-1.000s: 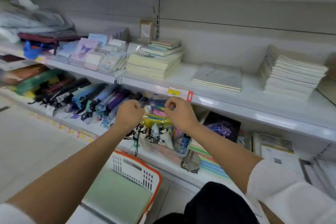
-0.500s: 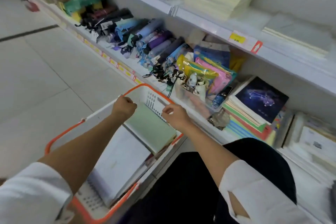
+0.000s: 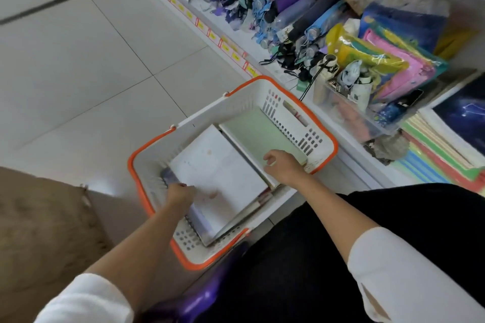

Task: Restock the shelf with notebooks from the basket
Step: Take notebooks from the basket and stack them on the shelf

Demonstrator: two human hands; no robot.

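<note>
Basket (image 3: 233, 102) right in front of me, just beside the front edge of the shelf (image 3: 262, 59). Two notebooks lie in it: the near notebook (image 3: 217, 173), my left hand (image 3: 181, 195) at its left edge, and the far notebook (image 3: 257, 134) behind and to the right, my right hand (image 3: 283, 166) at its near corner. On the shelf, folded umbrellas (image 3: 288, 8) to the left, a clear bin (image 3: 349, 113) beyond the basket, stacked notebooks (image 3: 443, 157) further right.

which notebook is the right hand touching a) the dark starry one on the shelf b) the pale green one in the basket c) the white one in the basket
b: the right hand pinches the near edge of the pale green notebook lying in the basket.
</note>
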